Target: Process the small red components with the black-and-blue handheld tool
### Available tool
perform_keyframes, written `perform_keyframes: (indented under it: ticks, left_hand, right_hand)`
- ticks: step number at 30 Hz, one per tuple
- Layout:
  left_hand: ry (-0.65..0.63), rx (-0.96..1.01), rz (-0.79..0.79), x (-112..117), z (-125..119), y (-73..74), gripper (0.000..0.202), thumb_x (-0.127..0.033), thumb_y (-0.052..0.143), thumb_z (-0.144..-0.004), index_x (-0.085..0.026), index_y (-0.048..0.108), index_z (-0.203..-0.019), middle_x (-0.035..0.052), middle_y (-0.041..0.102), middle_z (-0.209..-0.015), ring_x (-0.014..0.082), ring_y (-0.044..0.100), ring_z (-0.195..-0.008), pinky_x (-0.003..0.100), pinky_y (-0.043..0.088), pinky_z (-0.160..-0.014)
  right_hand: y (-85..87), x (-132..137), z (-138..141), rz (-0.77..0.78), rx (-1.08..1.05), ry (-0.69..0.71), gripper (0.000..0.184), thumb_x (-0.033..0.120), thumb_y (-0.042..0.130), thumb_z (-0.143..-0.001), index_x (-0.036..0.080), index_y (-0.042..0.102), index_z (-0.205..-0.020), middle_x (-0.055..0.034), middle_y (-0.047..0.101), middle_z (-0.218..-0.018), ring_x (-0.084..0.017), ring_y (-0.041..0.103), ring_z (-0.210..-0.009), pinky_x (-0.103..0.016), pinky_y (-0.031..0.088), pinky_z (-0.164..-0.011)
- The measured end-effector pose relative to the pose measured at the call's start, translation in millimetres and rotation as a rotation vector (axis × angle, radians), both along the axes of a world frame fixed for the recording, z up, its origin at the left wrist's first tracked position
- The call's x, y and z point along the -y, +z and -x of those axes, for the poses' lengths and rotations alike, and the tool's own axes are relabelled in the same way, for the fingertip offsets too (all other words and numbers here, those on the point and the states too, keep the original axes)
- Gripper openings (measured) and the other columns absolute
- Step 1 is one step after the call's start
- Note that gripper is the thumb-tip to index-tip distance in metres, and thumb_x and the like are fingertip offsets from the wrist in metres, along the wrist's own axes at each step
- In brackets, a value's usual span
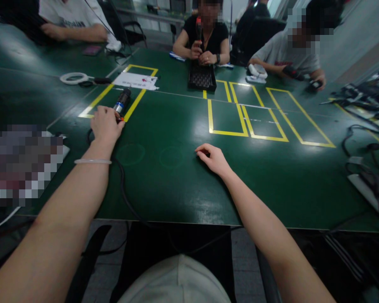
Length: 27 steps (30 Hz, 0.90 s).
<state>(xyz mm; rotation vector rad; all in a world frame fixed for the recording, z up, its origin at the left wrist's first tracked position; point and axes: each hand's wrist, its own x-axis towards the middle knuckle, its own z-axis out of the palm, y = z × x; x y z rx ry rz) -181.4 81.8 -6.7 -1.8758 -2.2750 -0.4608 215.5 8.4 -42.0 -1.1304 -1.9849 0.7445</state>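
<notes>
My left hand is closed around the near end of an electric screwdriver, a dark cylinder with a silver and blue band and a bit of orange by my fingers. The screwdriver lies low over a yellow-taped rectangle on the green table, its far end pointing away from me. A black cable runs from near my left wrist over the table edge. My right hand rests on the table, loosely curled with a gap between thumb and forefinger, and nothing shows in it.
A printed sheet and a white ring-shaped object lie beyond my left hand. Opposite, a person holds another screwdriver above a black tray. More taped rectangles mark the right side; cables lie at the far right.
</notes>
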Motion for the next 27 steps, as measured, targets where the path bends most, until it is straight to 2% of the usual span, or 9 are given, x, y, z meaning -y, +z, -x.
perform_keyframes:
  ticks: [5,10,14,16,18,20,22,25,27]
  left_hand:
    - [0.019,-0.021,0.006,-3.2,-0.3,0.6,0.038,-0.035,0.06,-0.096,-0.008,0.061,-0.122,0.013,0.048,-0.137,0.0254,0.045,-0.114,0.04,0.039,-0.099]
    - [0.114,-0.003,0.058,-0.7,-4.4,6.2,0.043,-0.038,0.042,-0.102,-0.005,0.059,-0.125,0.0116,0.054,-0.13,0.0235,0.045,-0.11,0.038,0.036,-0.094]
    - [0.011,0.077,-0.09,3.6,-8.6,15.4,0.039,-0.033,0.038,-0.105,-0.006,0.054,-0.128,0.0098,0.051,-0.14,0.0245,0.044,-0.123,0.042,0.033,-0.104]
    - [-0.08,0.176,-0.153,5.2,-19.3,21.6,0.036,-0.031,0.042,-0.104,-0.008,0.054,-0.13,0.0092,0.057,-0.135,0.0224,0.05,-0.119,0.041,0.035,-0.106]
    - [-0.231,0.359,-0.115,9.9,-41.0,27.3,0.037,-0.03,0.044,-0.102,-0.008,0.057,-0.128,0.0099,0.066,-0.12,0.0193,0.059,-0.104,0.037,0.044,-0.099]
    - [-0.475,0.58,0.02,20.8,-72.9,31.2,0.038,-0.033,0.043,-0.102,-0.008,0.061,-0.124,0.0103,0.07,-0.107,0.0166,0.064,-0.089,0.031,0.05,-0.087]
    - [-0.666,0.694,0.2,37.4,-108.9,32.2,0.041,-0.037,0.047,-0.099,-0.011,0.063,-0.125,0.0101,0.07,-0.101,0.0174,0.066,-0.084,0.029,0.052,-0.079]
    - [-0.911,0.706,0.473,62.6,-152.2,27.4,0.058,-0.039,0.052,-0.096,-0.013,0.046,-0.148,0.0059,0.07,-0.089,0.0179,0.066,-0.08,0.029,0.051,-0.077]
    - [-0.999,0.699,0.568,72.5,-166.2,21.1,0.065,-0.039,0.052,-0.096,-0.014,0.037,-0.154,0.004,0.067,-0.083,0.0181,0.065,-0.079,0.029,0.049,-0.075]
  right_hand:
    - [1.5,0.6,0.4,0.002,0.01,-0.001,0.013,0.025,0.058,-0.09,0.02,0.07,-0.094,-0.0045,0.073,-0.091,-0.019,0.068,-0.085,-0.034,0.052,-0.082]
    - [0.9,-0.2,0.7,-0.004,0.014,-0.001,0.013,0.025,0.058,-0.09,0.02,0.07,-0.093,-0.0049,0.073,-0.093,-0.02,0.068,-0.086,-0.034,0.052,-0.083]
    - [0.8,-0.7,0.5,0.0,0.021,-0.005,0.013,0.025,0.058,-0.09,0.021,0.07,-0.095,-0.0047,0.073,-0.094,-0.02,0.067,-0.087,-0.035,0.052,-0.085]
    - [1.5,-0.2,0.8,0.002,0.019,-0.004,0.013,0.025,0.058,-0.09,0.02,0.07,-0.095,-0.0049,0.073,-0.093,-0.02,0.067,-0.087,-0.035,0.052,-0.084]
    - [2.5,1.0,1.8,0.006,0.005,0.001,0.013,0.026,0.058,-0.09,0.02,0.07,-0.095,-0.005,0.073,-0.093,-0.019,0.068,-0.086,-0.035,0.052,-0.084]
    - [3.4,3.0,3.7,0.022,-0.032,0.016,0.014,0.026,0.059,-0.09,0.019,0.069,-0.095,-0.0046,0.073,-0.092,-0.018,0.067,-0.085,-0.034,0.052,-0.083]
    - [4.0,5.5,6.2,0.053,-0.084,0.049,0.014,0.028,0.059,-0.089,0.02,0.067,-0.098,-0.0034,0.072,-0.09,-0.017,0.067,-0.081,-0.032,0.052,-0.08]
    - [5.5,9.3,9.9,0.116,-0.161,0.152,0.024,0.03,0.063,-0.087,0.02,0.063,-0.109,-0.0008,0.071,-0.087,-0.014,0.064,-0.075,-0.03,0.052,-0.077]
    - [7.2,11.4,11.5,0.126,-0.174,0.227,0.028,0.03,0.066,-0.086,0.02,0.06,-0.111,-0.0001,0.071,-0.086,-0.014,0.064,-0.075,-0.029,0.052,-0.076]
